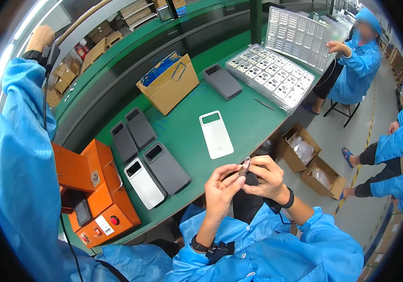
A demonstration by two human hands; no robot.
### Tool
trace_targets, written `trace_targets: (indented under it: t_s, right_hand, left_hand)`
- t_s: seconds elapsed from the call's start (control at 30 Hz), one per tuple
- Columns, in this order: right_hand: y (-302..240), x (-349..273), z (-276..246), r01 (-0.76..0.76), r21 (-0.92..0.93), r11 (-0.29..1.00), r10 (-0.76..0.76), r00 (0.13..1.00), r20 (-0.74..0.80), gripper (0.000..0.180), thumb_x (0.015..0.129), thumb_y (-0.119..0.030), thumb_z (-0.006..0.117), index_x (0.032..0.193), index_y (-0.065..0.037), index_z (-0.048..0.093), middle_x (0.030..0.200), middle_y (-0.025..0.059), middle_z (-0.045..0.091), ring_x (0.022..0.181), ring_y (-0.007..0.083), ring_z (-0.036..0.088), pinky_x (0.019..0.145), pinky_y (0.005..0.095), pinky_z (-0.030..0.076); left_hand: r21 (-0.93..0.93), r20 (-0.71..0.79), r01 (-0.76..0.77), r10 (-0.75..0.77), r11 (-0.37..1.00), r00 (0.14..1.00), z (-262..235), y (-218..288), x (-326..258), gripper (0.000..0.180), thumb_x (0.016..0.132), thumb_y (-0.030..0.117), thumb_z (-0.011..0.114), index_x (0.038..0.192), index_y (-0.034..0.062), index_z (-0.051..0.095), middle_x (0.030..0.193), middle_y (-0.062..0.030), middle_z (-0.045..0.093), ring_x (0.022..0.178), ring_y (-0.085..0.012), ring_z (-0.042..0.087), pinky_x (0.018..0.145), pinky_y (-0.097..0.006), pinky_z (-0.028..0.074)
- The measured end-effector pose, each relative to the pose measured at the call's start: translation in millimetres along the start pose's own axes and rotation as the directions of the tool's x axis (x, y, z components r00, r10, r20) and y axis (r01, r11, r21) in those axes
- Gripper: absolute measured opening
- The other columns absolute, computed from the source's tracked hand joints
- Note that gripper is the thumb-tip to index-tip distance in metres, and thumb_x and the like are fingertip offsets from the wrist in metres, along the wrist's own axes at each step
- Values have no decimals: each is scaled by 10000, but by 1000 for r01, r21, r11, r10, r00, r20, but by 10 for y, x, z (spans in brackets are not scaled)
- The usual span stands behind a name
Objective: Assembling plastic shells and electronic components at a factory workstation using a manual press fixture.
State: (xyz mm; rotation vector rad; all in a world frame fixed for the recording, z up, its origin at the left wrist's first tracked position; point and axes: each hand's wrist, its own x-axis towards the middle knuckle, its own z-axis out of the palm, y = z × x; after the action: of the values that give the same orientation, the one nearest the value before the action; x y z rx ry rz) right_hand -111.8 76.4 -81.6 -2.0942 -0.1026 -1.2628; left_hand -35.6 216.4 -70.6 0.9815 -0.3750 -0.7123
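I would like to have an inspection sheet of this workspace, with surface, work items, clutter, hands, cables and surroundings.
Surface: green tabletop, matte.
Work items: small dark part, mostly hidden by fingers; white panel with cutout lying flat beyond the hands.
Clutter: dark grey cases with cutouts, cardboard box with blue material inside, slim dark tool, stacked clear trays of parts, orange machine with red button.
Hands: left hand and right hand together pinch the small part.
Cables: black cable along the co-worker's sleeve at left.
Surroundings: seated co-worker at right; open cartons with clear bags on the floor.
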Motion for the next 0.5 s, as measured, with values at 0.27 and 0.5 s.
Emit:
trace_targets:
  t_s: [0.27,0.5]
  right_hand:
    - [216,-149,-329,-316,218,924,327,945,-16,392,617,-46,771,990,-11,653,1023,124,597,873,220,629,769,320,541]
    - [766,-702,-144,-531,595,603,708,701,-91,160,818,15,683,974,-5,650,1036,93,626,955,190,630,829,297,508]
  left_hand:
    - [952,40,-142,349,271,936,59,119,662,314,878,190,690,1092,-25,611,998,-171,634,856,-272,646,746,-360,529]
    - [962,146,-35,401,-272,904,-119,-339,1226,417,873,304,667,1157,5,606,1193,-236,521,1131,-367,498,934,-464,436]
